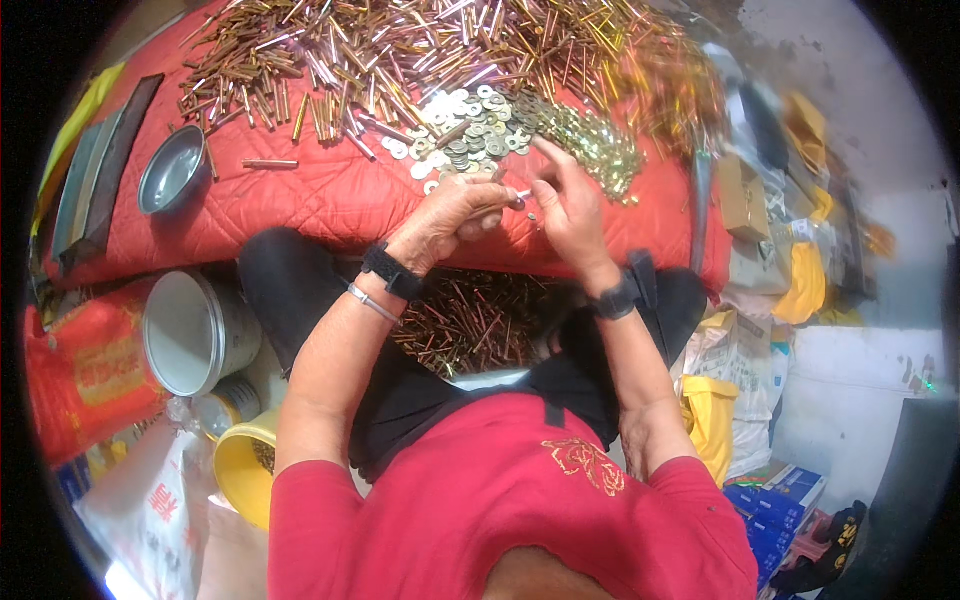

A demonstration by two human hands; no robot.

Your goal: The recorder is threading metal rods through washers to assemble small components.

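Observation:
My left hand (458,218) is closed in a pinch on a slim metal rod (519,196), whose end sticks out to the right past the fingertips. Close beside that end is my right hand (568,208), its index finger stretched forward and its thumb apart; its other fingers are partly hidden. Just beyond both hands lies a heap of flat round washers (480,125). Small shiny brass-coloured pieces (590,150) are piled to their right, too small to name. A large pile of copper- and brass-coloured metal rods (400,50) spreads behind them.
A red quilted cover (330,205) lies under the piles. A metal bowl (172,172) and a lone rod (270,164) lie left. More rods (470,325) are below, between my legs. Buckets (185,333) and a yellow tub (240,465) stand lower left; a cardboard box (741,197) sits right.

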